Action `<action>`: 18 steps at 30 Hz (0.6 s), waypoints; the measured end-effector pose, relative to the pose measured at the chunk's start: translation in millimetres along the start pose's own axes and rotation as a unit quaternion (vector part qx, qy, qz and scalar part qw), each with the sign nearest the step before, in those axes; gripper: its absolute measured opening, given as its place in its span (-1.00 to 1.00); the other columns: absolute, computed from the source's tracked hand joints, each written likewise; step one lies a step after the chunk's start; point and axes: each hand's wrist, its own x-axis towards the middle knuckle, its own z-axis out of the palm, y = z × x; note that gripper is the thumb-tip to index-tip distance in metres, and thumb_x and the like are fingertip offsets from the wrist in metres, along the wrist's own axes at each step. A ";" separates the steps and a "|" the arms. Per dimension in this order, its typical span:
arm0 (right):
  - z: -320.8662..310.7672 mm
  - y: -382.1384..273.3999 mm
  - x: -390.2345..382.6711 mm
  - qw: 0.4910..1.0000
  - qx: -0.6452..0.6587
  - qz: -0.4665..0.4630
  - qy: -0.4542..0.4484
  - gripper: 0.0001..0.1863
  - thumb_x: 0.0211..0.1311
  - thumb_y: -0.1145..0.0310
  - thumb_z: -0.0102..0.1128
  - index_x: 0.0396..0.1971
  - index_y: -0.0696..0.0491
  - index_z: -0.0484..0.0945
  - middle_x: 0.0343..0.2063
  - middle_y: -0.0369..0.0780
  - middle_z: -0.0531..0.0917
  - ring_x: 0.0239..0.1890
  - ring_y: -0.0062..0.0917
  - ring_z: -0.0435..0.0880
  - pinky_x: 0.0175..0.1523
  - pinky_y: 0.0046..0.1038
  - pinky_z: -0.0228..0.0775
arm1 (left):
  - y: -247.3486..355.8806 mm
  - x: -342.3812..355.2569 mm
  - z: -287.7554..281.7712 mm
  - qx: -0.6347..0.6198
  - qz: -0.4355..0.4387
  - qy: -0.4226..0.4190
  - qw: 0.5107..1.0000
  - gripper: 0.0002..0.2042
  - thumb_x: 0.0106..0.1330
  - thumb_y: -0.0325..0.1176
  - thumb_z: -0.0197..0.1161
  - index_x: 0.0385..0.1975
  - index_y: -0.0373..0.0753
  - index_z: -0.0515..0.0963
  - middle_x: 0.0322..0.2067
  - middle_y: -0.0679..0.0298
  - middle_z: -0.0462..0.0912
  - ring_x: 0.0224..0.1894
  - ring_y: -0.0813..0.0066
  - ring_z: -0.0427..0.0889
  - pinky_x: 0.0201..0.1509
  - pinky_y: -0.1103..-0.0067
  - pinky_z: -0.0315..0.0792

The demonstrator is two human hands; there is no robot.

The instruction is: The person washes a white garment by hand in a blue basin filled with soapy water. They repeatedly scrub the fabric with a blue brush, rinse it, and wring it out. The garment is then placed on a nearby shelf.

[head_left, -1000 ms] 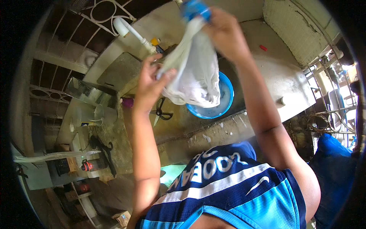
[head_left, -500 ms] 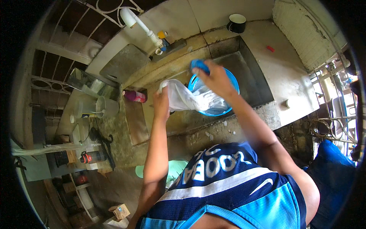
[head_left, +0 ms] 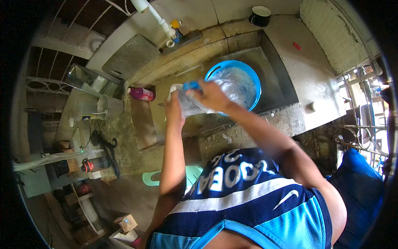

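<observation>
Grip of the right hand is closed around a blue scrubber, which is blurred and is pressed down on, or just above, a white cloth; I cannot tell which. The left hand is also closed, with its fingers bent on the near-left end of this cloth. From there the cloth runs to the right, over the rim of a blue basin, and its other part lies in foamy water. The basin sits in a concrete sink. At the left end of the sink is a purple bottle, and behind it a white faucet. On the tabletop are a black mug and a small red piece.
</observation>
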 end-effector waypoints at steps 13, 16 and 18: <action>-84.8 25.9 -19.4 0.990 -0.131 -0.043 -0.013 -0.42 0.24 -0.08 0.30 0.01 0.13 0.63 -0.04 0.07 0.69 0.05 -0.10 0.66 0.23 -0.13 0.41 | 121.8 -44.1 59.3 0.228 0.209 -0.239 0.920 -0.64 0.51 -0.15 0.10 0.10 -0.20 0.67 -0.16 0.22 0.75 -0.14 0.55 0.69 0.01 0.56 0.55; -89.6 -19.3 0.3 0.988 0.004 0.072 -0.140 -0.62 0.25 0.27 0.23 0.01 0.15 0.63 -0.10 -0.04 0.72 -0.06 -0.37 0.68 0.09 -0.29 0.48 | 130.1 -33.7 76.8 0.295 0.319 -0.264 0.861 -0.63 0.42 -0.20 0.23 0.13 -0.21 0.64 -0.11 0.26 0.75 -0.09 0.56 0.67 0.04 0.58 0.53; -89.7 16.1 10.4 0.993 0.037 0.106 -0.036 -0.66 0.25 0.45 0.11 0.00 0.15 0.63 -0.13 -0.10 0.72 -0.11 -0.46 0.67 0.04 -0.37 0.50 | 129.4 -19.8 81.0 0.259 0.462 -0.250 0.811 -0.60 0.34 -0.22 0.33 0.14 -0.21 0.64 -0.12 0.26 0.77 -0.09 0.50 0.69 0.04 0.54 0.54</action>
